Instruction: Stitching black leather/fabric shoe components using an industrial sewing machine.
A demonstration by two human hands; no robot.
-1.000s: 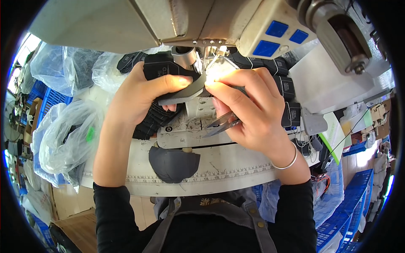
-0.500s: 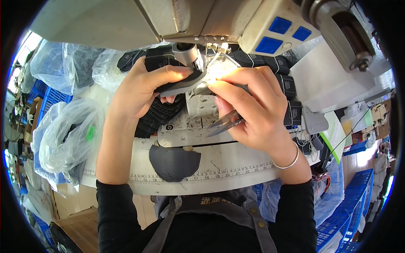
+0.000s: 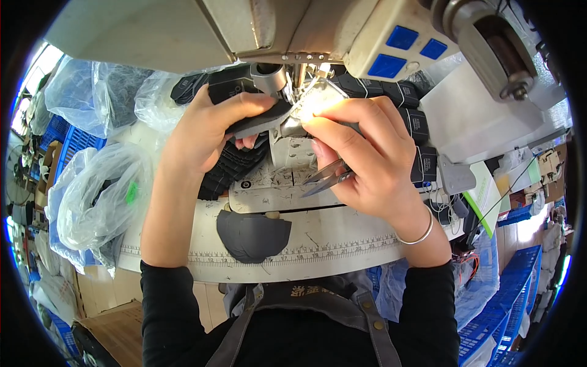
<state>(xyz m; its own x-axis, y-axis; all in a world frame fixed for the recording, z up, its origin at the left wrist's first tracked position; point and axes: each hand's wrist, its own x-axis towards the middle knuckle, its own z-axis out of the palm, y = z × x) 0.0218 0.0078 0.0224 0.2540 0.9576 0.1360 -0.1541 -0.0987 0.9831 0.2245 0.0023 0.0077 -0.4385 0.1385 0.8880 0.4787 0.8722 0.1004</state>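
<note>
My left hand (image 3: 199, 137) grips a dark grey padded fabric piece (image 3: 263, 122), thumb on top and fingers beneath, at the sewing machine's (image 3: 281, 37) presser area. Beside the needle, in the glare of the lamp, the thumb and forefinger of my right hand (image 3: 373, 153) are pinched together; glare hides what lies between them. Thread snips (image 3: 330, 178) are tucked in that same hand, their blades pointing left. Nearer to me, a separate curved dark grey piece (image 3: 254, 237) rests on the white table (image 3: 330, 238).
Black pieces with printed labels (image 3: 416, 127) are lined up behind and right of my right hand. A stack of dark pieces (image 3: 235, 165) sits beneath my left wrist. Clear plastic bags (image 3: 98, 202) lie at left. Blue crates (image 3: 501, 306) stand at lower right.
My left hand and the fabric piece have shifted very slightly. My right hand keeps its pinch beside the needle, with the snips still in the palm.
</note>
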